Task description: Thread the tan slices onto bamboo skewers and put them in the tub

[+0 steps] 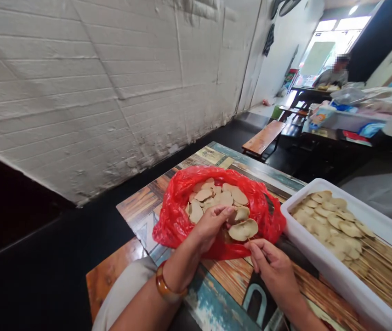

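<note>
A red plastic bag point(177, 216) lies open on the patterned table point(223, 294), filled with several thin beige slices point(213, 195). My left hand point(211, 223), an amber bangle on its wrist, reaches into the bag and pinches slices at the front. My right hand point(271, 266) holds a thin bamboo skewer whose tip pierces a folded slice point(243, 229) just above the fingers. The two hands are close together over the bag's near edge.
A white plastic tub point(323, 266) at the right holds several skewered slices with their sticks pointing toward me. A white brick wall runs along the left. A wooden bench point(264, 137) and cluttered tables stand farther back, where another person sits.
</note>
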`<action>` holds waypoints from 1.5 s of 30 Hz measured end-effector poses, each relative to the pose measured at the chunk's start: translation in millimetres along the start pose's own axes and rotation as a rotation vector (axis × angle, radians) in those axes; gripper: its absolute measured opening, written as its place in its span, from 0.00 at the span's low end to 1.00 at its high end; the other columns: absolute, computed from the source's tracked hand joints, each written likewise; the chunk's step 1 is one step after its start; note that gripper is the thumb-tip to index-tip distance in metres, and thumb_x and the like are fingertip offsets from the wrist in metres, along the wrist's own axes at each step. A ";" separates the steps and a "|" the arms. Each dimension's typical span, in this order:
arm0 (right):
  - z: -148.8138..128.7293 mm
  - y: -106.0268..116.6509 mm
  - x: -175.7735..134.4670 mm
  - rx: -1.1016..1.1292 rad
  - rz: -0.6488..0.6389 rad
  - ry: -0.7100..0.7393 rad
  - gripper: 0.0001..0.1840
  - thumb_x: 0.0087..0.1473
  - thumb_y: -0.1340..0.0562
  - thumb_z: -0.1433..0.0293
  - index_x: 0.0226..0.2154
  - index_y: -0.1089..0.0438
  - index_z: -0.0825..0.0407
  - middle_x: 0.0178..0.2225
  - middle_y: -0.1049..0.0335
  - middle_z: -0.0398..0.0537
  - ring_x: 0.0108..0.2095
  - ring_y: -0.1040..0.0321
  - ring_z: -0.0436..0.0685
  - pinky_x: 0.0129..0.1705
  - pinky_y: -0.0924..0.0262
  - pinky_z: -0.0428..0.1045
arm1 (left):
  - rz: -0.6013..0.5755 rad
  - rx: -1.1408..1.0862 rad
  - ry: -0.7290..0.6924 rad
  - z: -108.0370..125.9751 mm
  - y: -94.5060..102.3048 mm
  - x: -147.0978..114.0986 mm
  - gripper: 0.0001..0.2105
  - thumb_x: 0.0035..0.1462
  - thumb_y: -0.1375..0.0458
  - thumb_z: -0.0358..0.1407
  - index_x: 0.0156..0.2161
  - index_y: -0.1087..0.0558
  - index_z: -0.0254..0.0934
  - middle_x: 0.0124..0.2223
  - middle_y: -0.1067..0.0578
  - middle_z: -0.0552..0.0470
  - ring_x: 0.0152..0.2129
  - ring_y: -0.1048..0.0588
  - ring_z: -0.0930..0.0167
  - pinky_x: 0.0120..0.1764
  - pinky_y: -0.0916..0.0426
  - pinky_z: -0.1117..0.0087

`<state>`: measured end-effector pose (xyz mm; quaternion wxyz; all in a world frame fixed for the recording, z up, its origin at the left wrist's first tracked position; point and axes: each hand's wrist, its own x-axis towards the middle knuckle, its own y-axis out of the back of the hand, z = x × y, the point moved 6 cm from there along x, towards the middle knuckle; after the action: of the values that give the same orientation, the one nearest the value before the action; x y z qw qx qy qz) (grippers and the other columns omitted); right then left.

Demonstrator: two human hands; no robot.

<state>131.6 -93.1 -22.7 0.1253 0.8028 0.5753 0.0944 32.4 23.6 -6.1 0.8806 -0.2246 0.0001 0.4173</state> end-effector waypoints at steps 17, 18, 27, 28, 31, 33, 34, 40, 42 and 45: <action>4.0 -0.2 -4.7 0.046 -0.009 -0.104 0.15 0.51 0.43 0.59 0.33 0.30 0.53 0.15 0.44 0.36 0.16 0.45 0.47 0.17 0.51 0.42 | 0.052 -0.254 -0.004 -2.8 4.5 0.7 0.24 0.35 0.33 0.37 0.41 0.31 0.33 0.35 0.26 0.49 0.26 0.27 0.72 0.32 0.33 0.70; 4.2 0.1 -4.6 0.033 -0.006 -0.099 0.15 0.51 0.43 0.59 0.33 0.30 0.53 0.15 0.44 0.36 0.16 0.45 0.47 0.17 0.50 0.42 | 0.043 -0.258 -0.007 -2.8 4.1 0.8 0.24 0.35 0.33 0.37 0.41 0.31 0.33 0.35 0.26 0.49 0.27 0.27 0.72 0.32 0.33 0.70; -3.5 5.7 -4.3 -0.297 0.055 0.109 0.14 0.53 0.45 0.61 0.30 0.28 0.51 0.23 0.30 0.44 0.24 0.33 0.53 0.28 0.40 0.46 | 0.163 -0.090 -0.062 -7.6 11.5 3.2 0.21 0.36 0.34 0.36 0.38 0.31 0.32 0.30 0.26 0.51 0.23 0.28 0.73 0.28 0.35 0.73; -5.5 6.2 -4.6 -0.342 0.063 0.151 0.13 0.53 0.45 0.62 0.29 0.28 0.51 0.26 0.28 0.46 0.27 0.32 0.54 0.31 0.39 0.47 | 0.180 -0.048 -0.076 -7.5 12.3 3.2 0.20 0.36 0.35 0.35 0.38 0.31 0.33 0.31 0.26 0.52 0.23 0.29 0.74 0.28 0.35 0.74; -8.7 5.3 -5.4 -0.418 0.063 0.231 0.12 0.54 0.45 0.64 0.30 0.28 0.51 0.30 0.26 0.47 0.30 0.30 0.54 0.35 0.40 0.47 | 0.203 0.049 -0.112 -7.4 13.4 3.6 0.18 0.38 0.36 0.34 0.38 0.31 0.33 0.32 0.26 0.52 0.24 0.30 0.75 0.28 0.36 0.76; -7.5 4.1 -5.0 -0.409 0.051 0.210 0.12 0.54 0.45 0.64 0.30 0.29 0.51 0.29 0.26 0.47 0.29 0.31 0.53 0.34 0.40 0.47 | 0.212 0.080 -0.118 -7.9 14.3 3.7 0.17 0.38 0.37 0.33 0.38 0.31 0.33 0.31 0.26 0.52 0.24 0.30 0.75 0.28 0.37 0.76; -6.2 3.8 -4.5 -0.390 0.047 0.179 0.12 0.54 0.46 0.64 0.30 0.29 0.51 0.28 0.27 0.46 0.28 0.32 0.53 0.32 0.40 0.46 | 0.216 0.079 -0.112 -8.3 14.8 3.7 0.18 0.38 0.37 0.33 0.38 0.31 0.33 0.31 0.27 0.52 0.24 0.30 0.75 0.28 0.37 0.76; 3.0 5.0 -1.9 -0.152 0.033 -0.037 0.14 0.53 0.45 0.59 0.31 0.31 0.53 0.15 0.41 0.37 0.17 0.41 0.49 0.21 0.46 0.44 | 0.087 -0.146 -0.024 -7.8 8.5 3.5 0.20 0.40 0.36 0.41 0.38 0.30 0.31 0.31 0.26 0.50 0.23 0.30 0.76 0.28 0.37 0.75; 4.9 5.7 -1.9 -0.104 0.031 -0.061 0.14 0.53 0.44 0.59 0.32 0.31 0.53 0.16 0.42 0.37 0.17 0.41 0.49 0.21 0.47 0.44 | 0.045 -0.193 -0.018 -5.4 6.0 3.5 0.19 0.42 0.38 0.44 0.34 0.28 0.30 0.29 0.27 0.50 0.21 0.32 0.77 0.26 0.39 0.77; 8.0 5.5 -2.5 -0.073 0.023 -0.071 0.14 0.52 0.44 0.59 0.32 0.32 0.53 0.16 0.42 0.36 0.17 0.42 0.49 0.21 0.48 0.44 | 0.056 -0.245 -0.001 -4.3 6.9 3.8 0.19 0.42 0.39 0.46 0.33 0.27 0.30 0.28 0.26 0.49 0.21 0.31 0.76 0.26 0.38 0.76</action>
<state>138.1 -98.0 -28.6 0.1736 0.8071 0.5574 0.0879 30.6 28.5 -13.3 0.8344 -0.3304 -0.0451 0.4388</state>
